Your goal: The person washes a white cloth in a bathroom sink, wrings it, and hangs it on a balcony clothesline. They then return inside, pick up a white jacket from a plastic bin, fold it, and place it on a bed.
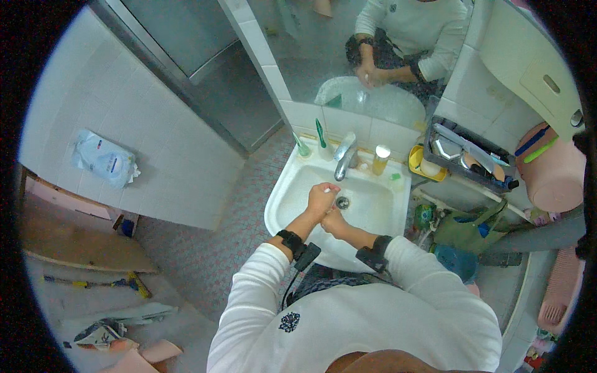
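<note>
Over the white washbasin, my left hand and my right hand are pressed together. The left one is curled, with a small white spot at its fingers that could be foam or soap. My right hand lies against its underside, and its fingers are mostly hidden. Just beyond them stands a chrome single-lever tap; running water is not plainly visible. The metal drain shows beside my hands. The mirror repeats the joined hands and the basin.
On the basin's back ledge are a green-and-white toothbrush, a green-tipped tube and a bottle of yellow liquid. At right are a yellow soap dish, a grey basket of toiletries and a pink bucket.
</note>
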`<move>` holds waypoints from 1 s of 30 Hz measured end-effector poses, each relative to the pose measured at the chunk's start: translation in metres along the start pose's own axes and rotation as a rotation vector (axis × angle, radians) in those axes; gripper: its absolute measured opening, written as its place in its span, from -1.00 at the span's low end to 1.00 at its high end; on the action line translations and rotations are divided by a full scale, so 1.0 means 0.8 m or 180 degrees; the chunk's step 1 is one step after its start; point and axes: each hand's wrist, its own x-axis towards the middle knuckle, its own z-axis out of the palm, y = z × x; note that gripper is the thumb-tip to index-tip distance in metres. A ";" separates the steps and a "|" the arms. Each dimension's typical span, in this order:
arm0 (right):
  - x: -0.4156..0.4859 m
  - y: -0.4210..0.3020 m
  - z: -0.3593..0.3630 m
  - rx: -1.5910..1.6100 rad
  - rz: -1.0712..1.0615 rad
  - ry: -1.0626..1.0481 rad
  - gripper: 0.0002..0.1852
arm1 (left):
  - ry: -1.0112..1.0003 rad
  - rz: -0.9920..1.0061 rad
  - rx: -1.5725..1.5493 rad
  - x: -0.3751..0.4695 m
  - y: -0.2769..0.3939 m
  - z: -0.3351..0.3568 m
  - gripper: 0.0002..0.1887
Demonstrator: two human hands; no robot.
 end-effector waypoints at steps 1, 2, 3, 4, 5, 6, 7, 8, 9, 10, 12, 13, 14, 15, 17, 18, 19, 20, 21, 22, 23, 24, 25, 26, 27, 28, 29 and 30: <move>-0.001 0.002 -0.004 -0.0197 -0.0198 -0.0144 -0.48 | 0.0013 -0.0046 -0.0048 -0.003 -0.002 0.003 -0.89; -0.003 0.003 -0.009 -0.0331 -0.0277 -0.0190 -0.48 | 0.0036 -0.0013 -0.0106 -0.005 -0.003 0.004 -0.88; -0.005 0.000 -0.015 -0.0495 -0.0261 -0.0266 -0.47 | -0.0109 0.0013 -0.0220 -0.006 -0.003 0.002 -0.87; -0.009 -0.005 -0.022 -0.0246 0.0379 -0.0446 -0.68 | -0.0335 0.0244 -0.0039 -0.008 -0.004 -0.003 -0.84; -0.012 -0.012 -0.028 0.0303 0.0663 -0.0906 -0.72 | -0.0631 0.0212 -0.0328 -0.008 -0.002 -0.009 -0.78; -0.017 -0.020 -0.034 0.0797 0.1055 -0.1396 -0.75 | -0.0995 0.0147 -0.0604 -0.008 -0.001 -0.017 -0.73; -0.021 -0.029 -0.038 0.1342 0.1375 -0.1792 -0.78 | -0.1229 0.0066 -0.0868 -0.008 0.001 -0.023 -0.67; -0.026 -0.038 -0.041 0.1949 0.1809 -0.2185 -0.85 | -0.1780 0.0207 -0.1394 -0.008 0.004 -0.031 -0.49; -0.031 -0.045 -0.041 0.2185 0.2056 -0.2481 -0.86 | -0.2183 0.0151 -0.1867 -0.011 0.007 -0.033 -0.47; -0.036 -0.050 -0.038 0.2546 0.2239 -0.2685 -0.88 | -0.2392 0.0004 -0.2315 -0.012 0.011 -0.037 -0.44; -0.046 -0.056 -0.032 0.3020 0.2493 -0.3159 -0.88 | -0.2833 0.0072 -0.2788 -0.022 0.021 -0.036 -0.38; -0.052 -0.057 -0.032 0.2957 0.2359 -0.3069 -0.90 | -0.2793 0.0242 -0.2807 -0.030 0.027 -0.037 -0.48; -0.056 -0.058 -0.028 0.2890 0.2291 -0.3027 -0.90 | -0.2654 0.0324 -0.2704 -0.037 0.035 -0.035 -0.54; -0.061 -0.058 -0.029 0.2817 0.2286 -0.3022 -0.89 | -0.2774 0.0474 -0.2674 -0.043 0.044 -0.037 -0.61; -0.067 -0.058 -0.029 0.2235 0.2063 -0.3044 -0.87 | -0.2041 0.0122 -0.1638 -0.060 0.059 -0.034 -0.70; -0.070 -0.058 -0.030 0.2017 0.1982 -0.2987 -0.86 | -0.1865 0.0071 -0.1329 -0.067 0.065 -0.033 -0.70; -0.071 -0.058 -0.031 0.1622 0.1757 -0.2829 -0.86 | -0.1690 0.0017 -0.1024 -0.073 0.069 -0.031 -0.70; -0.072 -0.058 -0.032 0.1281 0.1552 -0.2617 -0.86 | -0.1562 0.0027 -0.1023 -0.078 0.071 -0.029 -0.72; -0.071 -0.058 -0.031 0.0964 0.1333 -0.2500 -0.84 | -0.1284 0.0124 -0.0920 -0.081 0.071 -0.026 -0.73; -0.070 -0.057 -0.030 0.0686 0.1099 -0.2234 -0.83 | -0.1102 0.0248 -0.0877 -0.082 0.068 -0.023 -0.74; -0.068 -0.054 -0.028 0.0431 0.0851 -0.2065 -0.82 | -0.0913 0.0370 -0.0833 -0.083 0.063 -0.020 -0.75; -0.064 -0.050 -0.025 0.0290 0.0529 -0.2083 -0.80 | -0.0651 0.0410 -0.0754 -0.081 0.056 -0.017 -0.77; -0.060 -0.044 -0.021 -0.0042 0.0442 -0.1713 -0.81 | -0.0395 0.0445 -0.0674 -0.079 0.048 -0.014 -0.78; -0.054 -0.036 -0.017 -0.0257 0.0273 -0.1523 -0.81 | -0.0146 0.0481 -0.0591 -0.075 0.038 -0.012 -0.80; -0.048 -0.027 -0.015 -0.0575 0.0141 -0.1128 -0.80 | 0.0052 0.0438 -0.0752 -0.071 0.028 -0.010 -0.81; -0.041 -0.015 -0.011 -0.0654 -0.0642 -0.1048 -0.79 | 0.0250 0.0401 -0.0914 -0.067 0.018 -0.009 -0.82; -0.033 -0.002 -0.009 -0.0833 -0.1368 -0.0757 -0.77 | 0.0418 0.0253 -0.1096 -0.062 0.008 -0.007 -0.82; -0.026 0.011 -0.009 -0.1010 -0.2087 -0.0460 -0.75 | 0.0575 0.0327 -0.1197 -0.057 -0.002 -0.006 -0.83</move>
